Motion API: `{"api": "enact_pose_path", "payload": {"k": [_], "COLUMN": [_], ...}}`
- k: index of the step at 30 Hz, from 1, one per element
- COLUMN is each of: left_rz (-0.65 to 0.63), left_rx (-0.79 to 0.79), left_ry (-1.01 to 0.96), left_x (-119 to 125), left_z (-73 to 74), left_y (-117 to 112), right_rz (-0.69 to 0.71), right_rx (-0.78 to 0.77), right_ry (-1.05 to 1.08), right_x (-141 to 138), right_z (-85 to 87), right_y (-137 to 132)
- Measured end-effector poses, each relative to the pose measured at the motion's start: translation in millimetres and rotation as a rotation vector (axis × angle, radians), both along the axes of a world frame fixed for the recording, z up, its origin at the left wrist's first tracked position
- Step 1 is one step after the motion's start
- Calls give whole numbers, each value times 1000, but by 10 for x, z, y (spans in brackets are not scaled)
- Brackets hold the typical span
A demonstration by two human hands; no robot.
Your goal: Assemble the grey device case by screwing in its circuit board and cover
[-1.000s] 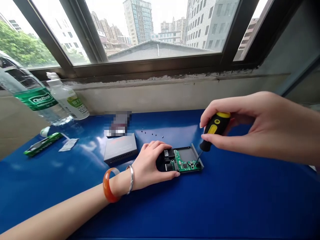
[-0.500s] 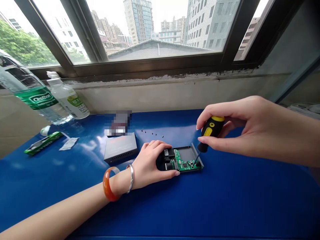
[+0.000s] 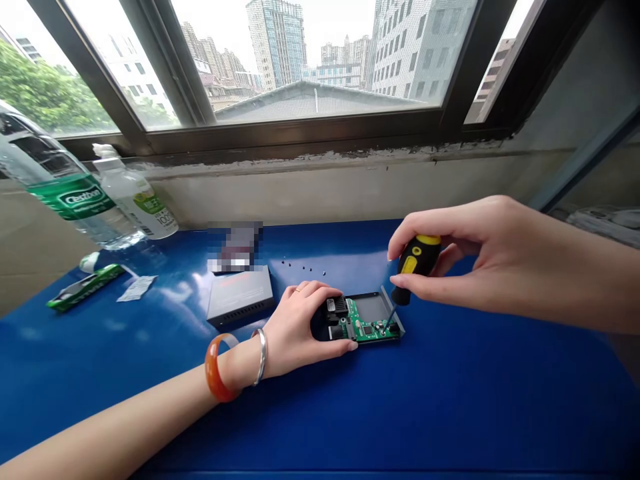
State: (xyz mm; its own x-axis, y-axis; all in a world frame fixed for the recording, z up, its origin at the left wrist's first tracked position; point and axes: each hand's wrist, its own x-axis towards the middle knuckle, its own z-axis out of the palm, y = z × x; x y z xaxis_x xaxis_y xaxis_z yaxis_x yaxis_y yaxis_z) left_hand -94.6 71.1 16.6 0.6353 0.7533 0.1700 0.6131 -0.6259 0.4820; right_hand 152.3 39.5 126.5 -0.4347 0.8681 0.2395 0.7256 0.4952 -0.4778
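Note:
My left hand (image 3: 303, 327) grips the left end of an opened metal case (image 3: 374, 305), thumb along the near side and fingers over the far side. Inside the case lies a green circuit board (image 3: 369, 323) with black connectors at its left. My right hand (image 3: 450, 260) pinches a short black-and-yellow screwdriver (image 3: 417, 259) between thumb and fingers. The screwdriver leans right, and its shaft reaches down to the board's right part, where the tip appears to touch. Whether it sits in a screw is too small to tell.
A grey metal cover (image 3: 241, 295) lies left of the case, with a blurred dark object (image 3: 239, 247) behind it. Several tiny dark screws (image 3: 303, 268) are scattered beyond. Two bottles, one large (image 3: 75, 193) and one small (image 3: 135, 197), stand back left near a green packet (image 3: 85, 288) and white sachet (image 3: 137, 288).
The right hand and screwdriver sit very slightly further left in the picture, along with a small shift of the whole view. Both hands keep their holds.

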Motion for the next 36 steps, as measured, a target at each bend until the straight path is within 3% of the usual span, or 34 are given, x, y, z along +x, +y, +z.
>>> {"api": "enact_pose_path", "payload": {"k": [9, 17, 21, 26, 33, 36], "left_rz": [5, 3, 3, 1, 11, 5], "left_rx": [14, 7, 13, 14, 9, 8], "left_ry": [-5, 4, 4, -1, -2, 1], "left_x": [14, 2, 5, 4, 1, 3], "left_z": [16, 11, 17, 2, 1, 1], "left_y": [-6, -1, -1, 0, 1, -1], "right_rz": [-100, 97, 108, 83, 114, 64], "right_rx": [57, -36, 64, 107, -43, 28], "right_ry": [-243, -88, -51, -171, -85, -57], "right_x": [-165, -72, -117, -131, -17, -61], "right_z": [58, 68, 48, 47, 64, 32], "right_y": [-60, -74, -40, -52, -39, -19]}}
